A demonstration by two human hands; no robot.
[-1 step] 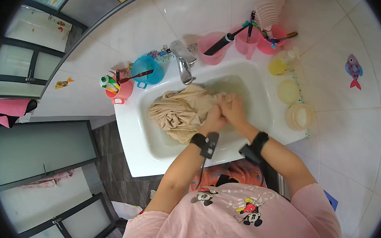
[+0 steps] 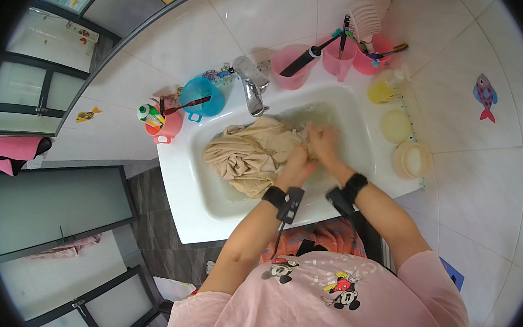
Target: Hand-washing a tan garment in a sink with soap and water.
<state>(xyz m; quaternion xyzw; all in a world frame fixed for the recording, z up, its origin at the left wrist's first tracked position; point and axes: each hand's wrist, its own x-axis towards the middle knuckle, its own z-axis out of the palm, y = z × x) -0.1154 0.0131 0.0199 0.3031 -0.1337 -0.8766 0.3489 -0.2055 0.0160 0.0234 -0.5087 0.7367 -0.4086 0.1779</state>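
A beige cloth garment [image 2: 240,156] lies bunched and wet in the white sink [image 2: 196,177], which holds some cloudy water. My left hand [image 2: 298,166] is closed on the garment's right end. Close beside it, a little farther away, my right hand [image 2: 323,144] is closed on the same end, slightly smeared by motion. A small piece of the cloth shows between the two hands; the fingertips are mostly hidden. Each wrist wears a black strap with a small dark box.
A chrome faucet [image 2: 253,88] stands at the sink's back edge. Left of it are a blue cup [image 2: 204,99] and a pink cup [image 2: 165,125]. Several pink cups with brushes line the back right. A yellow pump bottle [image 2: 384,88] and round tubs [image 2: 411,160] stand on the right rim.
Both hands have shifted slightly to the right and away from me, still on the cloth. The bulk of the garment lies as before.
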